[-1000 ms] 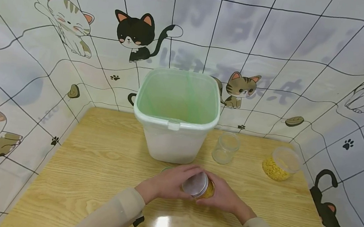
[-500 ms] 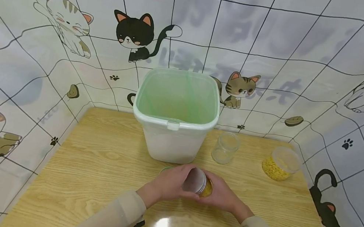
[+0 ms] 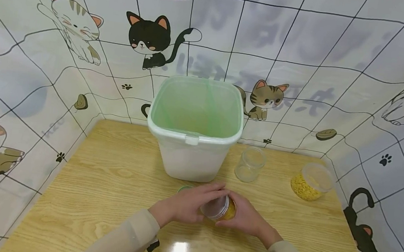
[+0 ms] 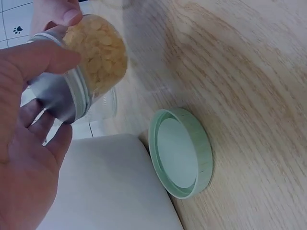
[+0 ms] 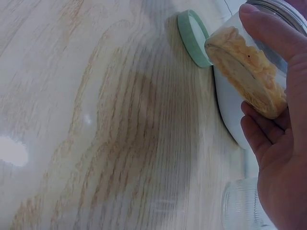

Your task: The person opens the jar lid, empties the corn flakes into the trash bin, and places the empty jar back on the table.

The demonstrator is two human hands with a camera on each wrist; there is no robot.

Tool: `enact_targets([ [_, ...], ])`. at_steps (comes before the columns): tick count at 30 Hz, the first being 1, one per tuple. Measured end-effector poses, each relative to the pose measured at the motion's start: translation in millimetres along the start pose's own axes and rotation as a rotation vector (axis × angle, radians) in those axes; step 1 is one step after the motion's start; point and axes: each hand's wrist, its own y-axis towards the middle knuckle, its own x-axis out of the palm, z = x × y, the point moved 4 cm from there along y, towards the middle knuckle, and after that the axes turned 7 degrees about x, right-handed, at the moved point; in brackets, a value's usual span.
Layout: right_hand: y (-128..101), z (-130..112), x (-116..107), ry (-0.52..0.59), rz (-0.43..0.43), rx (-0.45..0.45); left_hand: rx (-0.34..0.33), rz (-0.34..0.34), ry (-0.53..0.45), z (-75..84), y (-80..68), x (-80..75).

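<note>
A: The jar of yellow flakes [image 3: 223,208] — you hold it in both hands just above the wooden table [image 3: 107,181], tipped on its side. Your right hand [image 3: 247,219] wraps the body, fingers curled round the glass, thumb on top. Your left hand [image 3: 188,204] has thumb and fingers closed round the silvery screw neck [image 4: 60,96].

B: Is it open?

A: It looks so. A pale green lid [image 4: 181,152] lies upturned on the table under your left hand, close against the foot of the white bin [image 3: 193,141]. I judge it to be this jar's lid, though I cannot be sure. The mouth faces your left palm, and the head view shows what seems a bare rim there.

B: So how far along are you?

A: Uncapping looks done. The flakes sit packed in the bottom of the jar; none show on the table or, as far as I can see, in the bin. The emptying is what remains.

B: And beyond that?

A: An empty clear jar [image 3: 250,164] stands to the right of the bin. Further right sits a capped tub of yellow pieces [image 3: 310,182], untouched, well apart from your hands
</note>
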Motion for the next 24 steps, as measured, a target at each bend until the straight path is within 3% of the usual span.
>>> enact_targets([
  [8,-0.2,1.9,1.0,-0.001,0.016,-0.001,-0.050,0.037,0.027,-0.4,0.3,-3.5],
  [18,0.3,2.9,1.5,0.005,0.034,0.005,-0.315,0.107,0.005,-4.0,3.1,2.1],
  [24,0.1,3.3,0.6,0.006,0.030,0.014,-0.310,0.110,-0.050,-4.6,2.6,4.9],
])
